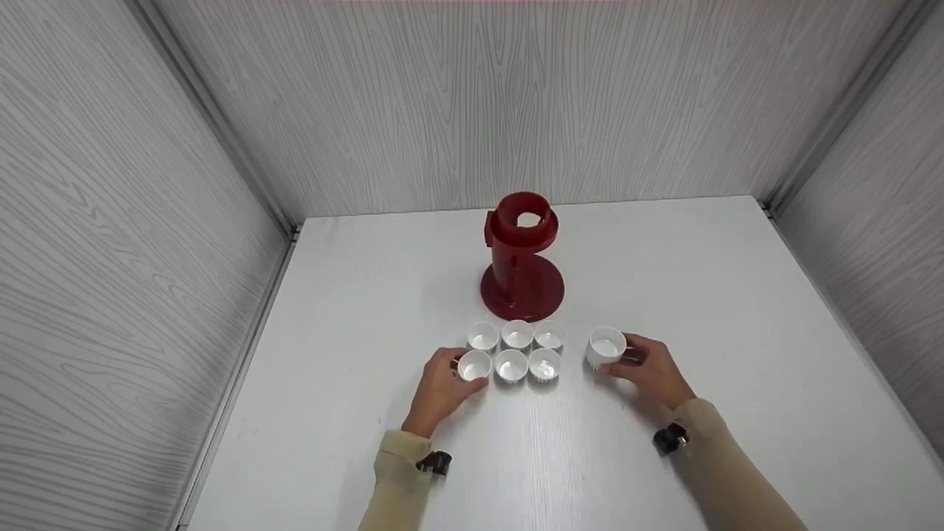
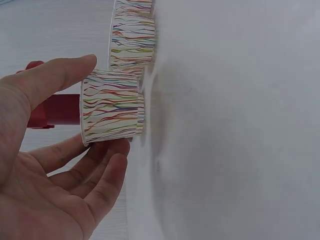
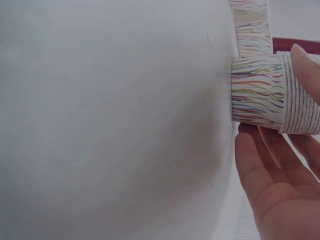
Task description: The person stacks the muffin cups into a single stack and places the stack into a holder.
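Observation:
Small paper cups with coloured wavy stripes stand upright on the white table in two rows of three. My left hand [image 1: 440, 392] holds the front-left cup [image 2: 111, 109] between thumb and fingers. To the right of the rows, a little apart, stands a stack of nested paper cups [image 3: 257, 92], its layered rims showing in the right wrist view. My right hand [image 1: 650, 369] grips that stack from its right side, thumb on one side and fingers on the other. The front-middle cup [image 1: 511, 366] and front-right cup [image 1: 545, 365] stand beside the left-hand cup.
Right behind the cups stands a dark red stand [image 1: 522, 284] with a round base and a ring-shaped top with a hole. Grey wood-grain panels [image 1: 472, 103] close off the table [image 1: 354, 295] at the back and on both sides.

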{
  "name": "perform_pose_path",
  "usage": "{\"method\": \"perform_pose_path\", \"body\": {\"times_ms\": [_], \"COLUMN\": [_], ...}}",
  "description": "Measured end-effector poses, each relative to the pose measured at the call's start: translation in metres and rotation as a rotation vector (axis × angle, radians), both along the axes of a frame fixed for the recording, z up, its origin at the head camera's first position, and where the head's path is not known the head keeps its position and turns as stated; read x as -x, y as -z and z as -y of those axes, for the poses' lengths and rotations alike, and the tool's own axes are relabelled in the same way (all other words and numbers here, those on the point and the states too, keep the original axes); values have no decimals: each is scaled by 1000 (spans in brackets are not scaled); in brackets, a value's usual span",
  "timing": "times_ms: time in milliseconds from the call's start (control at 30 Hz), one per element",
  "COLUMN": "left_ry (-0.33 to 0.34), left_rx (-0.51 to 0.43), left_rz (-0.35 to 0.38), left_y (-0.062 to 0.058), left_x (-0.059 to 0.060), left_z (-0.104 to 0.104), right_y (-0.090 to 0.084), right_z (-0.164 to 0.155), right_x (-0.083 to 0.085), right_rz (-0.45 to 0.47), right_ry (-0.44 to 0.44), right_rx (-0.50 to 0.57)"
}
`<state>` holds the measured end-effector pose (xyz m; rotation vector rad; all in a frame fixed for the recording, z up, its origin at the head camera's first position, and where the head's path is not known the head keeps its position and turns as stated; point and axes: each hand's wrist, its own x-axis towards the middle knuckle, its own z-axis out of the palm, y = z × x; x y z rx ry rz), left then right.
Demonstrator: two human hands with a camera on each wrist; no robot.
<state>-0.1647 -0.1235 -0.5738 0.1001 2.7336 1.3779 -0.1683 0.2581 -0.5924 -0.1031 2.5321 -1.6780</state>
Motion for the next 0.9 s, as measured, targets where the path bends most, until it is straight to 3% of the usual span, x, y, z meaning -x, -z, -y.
{"method": "perform_pose_path", "body": {"times_ms": [333, 900], "left_ry": [34, 130], "left_rx": [-9, -65], "left_rz": [-49, -110], "left_y": [-14, -48], "left_x": [6, 21], "left_z": [-4, -31], "right_y": [-1, 2], "right_z": [1, 0], "right_x": [0, 2], "right_rz": [-21, -2], "right_ry": [-19, 7], "right_rx": [49, 5]}}
